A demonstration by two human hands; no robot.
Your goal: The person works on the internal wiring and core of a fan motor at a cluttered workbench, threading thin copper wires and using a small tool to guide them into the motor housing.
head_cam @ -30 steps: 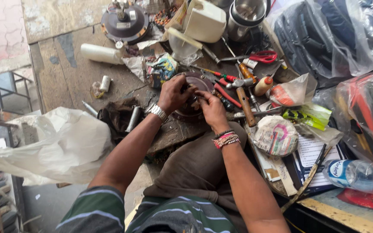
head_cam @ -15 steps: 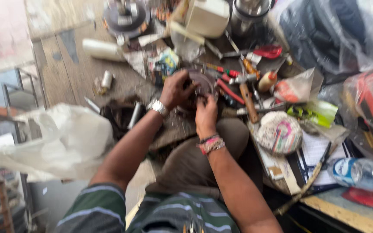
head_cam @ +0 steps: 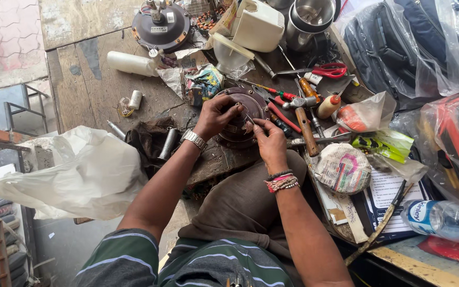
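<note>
- The left hand (head_cam: pixel 216 114) grips the rim of a round dark motor housing (head_cam: pixel 240 114), fingers curled over it.
- The right hand (head_cam: pixel 269 141) pinches something small at the housing's centre.
- A hammer (head_cam: pixel 305 125) lies just right of the fingers.

Since half a second ago we see the left hand (head_cam: pixel 216 114) shifted off the top of the round motor housing (head_cam: pixel 240 114) to its left rim, fingers curled over the edge. The right hand (head_cam: pixel 270 141) has slid from the housing's middle down to its lower right edge, fingertips pinching at a small spot there, so the brown face between the hands now shows. The view has steadied from blur to sharp and tipped slightly, so the red scissors (head_cam: pixel 329 70) and hammer (head_cam: pixel 305 125) read clearly.
</note>
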